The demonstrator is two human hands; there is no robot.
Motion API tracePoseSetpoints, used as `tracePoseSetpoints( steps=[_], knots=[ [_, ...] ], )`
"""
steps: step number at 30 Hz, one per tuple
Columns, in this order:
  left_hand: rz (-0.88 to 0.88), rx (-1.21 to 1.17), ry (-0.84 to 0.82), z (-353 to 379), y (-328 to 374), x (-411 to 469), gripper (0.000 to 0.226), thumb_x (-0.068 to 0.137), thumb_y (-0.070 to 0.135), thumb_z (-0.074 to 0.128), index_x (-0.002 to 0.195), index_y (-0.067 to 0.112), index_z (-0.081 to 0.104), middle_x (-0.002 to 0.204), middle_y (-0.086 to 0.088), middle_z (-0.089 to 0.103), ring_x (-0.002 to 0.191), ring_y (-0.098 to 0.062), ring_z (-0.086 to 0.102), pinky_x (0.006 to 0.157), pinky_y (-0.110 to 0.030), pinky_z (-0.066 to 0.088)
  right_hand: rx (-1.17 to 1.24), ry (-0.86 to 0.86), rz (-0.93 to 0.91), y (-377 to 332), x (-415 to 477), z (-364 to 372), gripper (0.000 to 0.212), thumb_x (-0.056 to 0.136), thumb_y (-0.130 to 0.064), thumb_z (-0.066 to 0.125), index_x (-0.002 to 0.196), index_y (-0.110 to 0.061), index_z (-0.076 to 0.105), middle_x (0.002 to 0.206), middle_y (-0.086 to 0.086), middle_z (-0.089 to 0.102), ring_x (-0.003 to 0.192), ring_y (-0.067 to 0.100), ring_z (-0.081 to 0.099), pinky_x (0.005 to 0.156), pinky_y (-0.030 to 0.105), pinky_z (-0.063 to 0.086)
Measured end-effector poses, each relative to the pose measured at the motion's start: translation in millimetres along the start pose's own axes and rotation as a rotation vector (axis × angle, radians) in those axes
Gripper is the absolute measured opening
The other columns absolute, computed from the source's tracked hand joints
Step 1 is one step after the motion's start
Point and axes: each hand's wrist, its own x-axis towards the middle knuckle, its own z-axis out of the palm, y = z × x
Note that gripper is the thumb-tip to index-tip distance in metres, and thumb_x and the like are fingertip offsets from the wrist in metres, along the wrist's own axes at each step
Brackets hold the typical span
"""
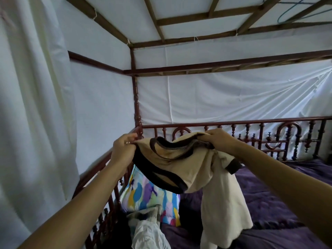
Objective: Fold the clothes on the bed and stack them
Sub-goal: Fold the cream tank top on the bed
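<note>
A cream shirt [195,166] with dark brown trim at neck and sleeves hangs in the air above the bed. My left hand [124,150] pinches its left shoulder edge. My right hand [219,139] grips the other shoulder near the collar. The shirt's lower part droops down toward the purple bedspread [273,200]. A crumpled pale grey garment [149,229] lies on the bed below, at the near left.
A colourful patterned pillow [143,193] leans at the bed's left side. A dark red carved wooden rail [251,139] runs along the far side and the left side. White cloth walls and a wooden canopy frame [197,67] enclose the bed.
</note>
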Motion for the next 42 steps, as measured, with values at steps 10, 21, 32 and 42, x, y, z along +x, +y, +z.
tracePoseSetpoints(
  steps=[10,21,32,42],
  knots=[
    [0.033,0.112,-0.699,79,-43,-40,0.036,0.077,0.024,0.079,0.107,0.033,0.061,0.109,-0.004,0.064,0.105,-0.015,0.059,0.093,-0.038,0.049,-0.05,-0.154,-0.074,-17,-9,-6,0.021,0.093,-0.025,0.06,0.097,-0.008,0.072,0.099,0.01,0.069,0.083,0.007,0.059,0.071,0.015,0.043],
    [0.485,0.47,-0.096,61,-10,-15,0.033,0.062,-0.007,0.054,0.056,0.017,0.033,0.052,-0.002,0.039,0.048,-0.014,0.033,0.048,-0.031,0.026,-0.822,-0.018,-0.067,57,-46,-33,0.012,0.086,-0.016,0.055,0.096,-0.019,0.06,0.091,0.0,0.06,0.084,0.023,0.057,0.071,0.034,0.046],
    [0.041,0.203,-0.283,55,1,15,0.015,0.085,0.003,0.055,0.084,0.01,0.068,0.088,-0.003,0.065,0.088,-0.021,0.061,0.085,-0.04,0.051,-0.048,0.346,0.178,38,-39,-57,0.04,0.086,0.014,0.04,0.07,-0.012,0.066,0.061,0.005,0.051,0.047,0.006,0.051,0.043,0.016,0.036],
    [0.392,0.602,-0.814,21,0,25,0.062,0.051,0.076,0.075,0.094,0.032,0.064,0.099,0.014,0.065,0.094,-0.009,0.062,0.084,-0.035,0.051,-0.286,0.054,0.177,57,-89,-69,0.066,0.069,-0.073,0.066,0.065,-0.008,0.056,0.063,0.0,0.051,0.059,0.015,0.049,0.059,0.028,0.036]
  ],
)
